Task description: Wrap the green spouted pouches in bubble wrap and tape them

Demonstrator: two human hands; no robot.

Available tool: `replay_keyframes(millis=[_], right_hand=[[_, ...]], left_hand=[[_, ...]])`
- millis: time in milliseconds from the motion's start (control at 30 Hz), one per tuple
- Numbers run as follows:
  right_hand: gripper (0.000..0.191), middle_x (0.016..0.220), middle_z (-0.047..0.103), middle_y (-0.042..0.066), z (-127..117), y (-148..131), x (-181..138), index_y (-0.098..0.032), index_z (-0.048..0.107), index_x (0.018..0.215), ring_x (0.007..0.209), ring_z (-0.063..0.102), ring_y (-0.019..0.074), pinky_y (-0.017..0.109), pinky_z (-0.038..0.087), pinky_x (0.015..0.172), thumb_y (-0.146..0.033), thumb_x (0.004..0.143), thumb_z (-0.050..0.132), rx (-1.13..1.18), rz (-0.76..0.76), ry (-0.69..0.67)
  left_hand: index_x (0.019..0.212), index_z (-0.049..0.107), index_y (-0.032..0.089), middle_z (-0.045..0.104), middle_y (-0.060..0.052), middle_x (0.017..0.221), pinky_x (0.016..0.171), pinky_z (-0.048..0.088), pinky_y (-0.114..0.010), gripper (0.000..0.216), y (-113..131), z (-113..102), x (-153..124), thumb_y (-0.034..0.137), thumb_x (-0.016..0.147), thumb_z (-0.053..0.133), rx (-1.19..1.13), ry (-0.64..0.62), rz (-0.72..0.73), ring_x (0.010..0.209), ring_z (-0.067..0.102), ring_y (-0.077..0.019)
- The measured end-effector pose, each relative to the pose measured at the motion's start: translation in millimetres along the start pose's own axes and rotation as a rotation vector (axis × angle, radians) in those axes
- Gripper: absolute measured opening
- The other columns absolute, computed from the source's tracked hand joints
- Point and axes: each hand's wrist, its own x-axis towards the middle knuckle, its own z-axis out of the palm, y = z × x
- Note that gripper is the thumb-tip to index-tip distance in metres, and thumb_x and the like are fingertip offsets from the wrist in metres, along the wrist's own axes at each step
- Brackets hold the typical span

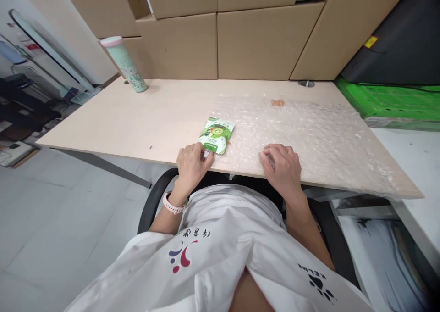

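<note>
A green kiwi-print spout pouch lies flat on a sheet of clear bubble wrap spread over the pale wooden table. My left hand is at the table's near edge, its fingers curled and pinched on the pouch's cap end. About a hand's width to the right, my right hand rests knuckles-up on the near edge of the bubble wrap, fingers curled onto the sheet. A pink watch sits on my left wrist.
A mint-green tumbler with a pink lid stands at the table's back left. Cardboard boxes line the back edge. A small brown scrap lies far on the wrap. A green crate sits to the right.
</note>
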Motion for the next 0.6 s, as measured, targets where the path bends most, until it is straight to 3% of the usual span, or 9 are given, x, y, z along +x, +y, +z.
replay_keyframes(millis=[100,200,367,467,600], right_hand=[[0.016,0.106,0.071,0.005,0.0,0.8,-0.6,-0.022,0.060,0.088,0.088,0.054,0.0243,0.037,0.036,0.076,-0.031,0.097,0.050,-0.005,0.001,-0.003],[0.016,0.105,0.071,0.006,-0.2,-1.2,-1.4,-0.022,0.060,0.087,0.089,0.054,0.0250,0.038,0.037,0.076,-0.031,0.097,0.050,-0.013,0.000,0.006],[0.020,0.105,0.070,0.009,-0.6,-28.9,7.9,-0.022,0.063,0.093,0.099,0.057,0.0276,0.041,0.043,0.086,-0.027,0.098,0.045,0.099,-0.050,0.005],[0.026,0.122,0.066,0.010,4.6,-57.9,23.1,-0.022,0.062,0.117,0.115,0.056,0.0273,0.043,0.044,0.099,-0.028,0.099,0.045,0.281,-0.171,-0.127],[0.045,0.156,0.040,0.011,22.6,-86.5,43.1,-0.024,0.049,0.143,0.143,0.036,0.0311,0.050,0.039,0.111,-0.032,0.099,0.049,0.273,-0.327,-0.355]], left_hand=[[0.086,0.058,0.021,0.064,-0.005,0.085,0.076,0.042,-0.034,0.016,-6.1,-6.2,0.7,0.038,0.087,0.062,-0.080,0.055,-0.037,0.085,0.060,-0.0228],[0.096,0.061,0.019,0.067,-0.008,0.093,0.079,0.046,-0.035,0.013,-17.1,-10.8,4.7,0.029,0.090,0.054,-0.204,0.101,-0.158,0.085,0.062,-0.0214],[0.119,0.058,0.021,0.072,-0.007,0.106,0.078,0.053,-0.034,0.032,-30.5,-9.8,9.2,0.022,0.088,0.049,-0.628,0.019,-0.284,0.085,0.068,-0.0182],[0.123,0.057,0.021,0.070,-0.010,0.116,0.078,0.057,-0.033,0.039,-29.8,-10.4,8.1,0.025,0.084,0.055,-0.825,-0.004,-0.338,0.092,0.069,-0.0183],[0.121,0.056,0.019,0.070,-0.008,0.106,0.070,0.061,-0.031,0.044,-29.0,-14.2,7.9,0.026,0.078,0.060,-0.974,-0.039,-0.423,0.072,0.070,-0.0137]])
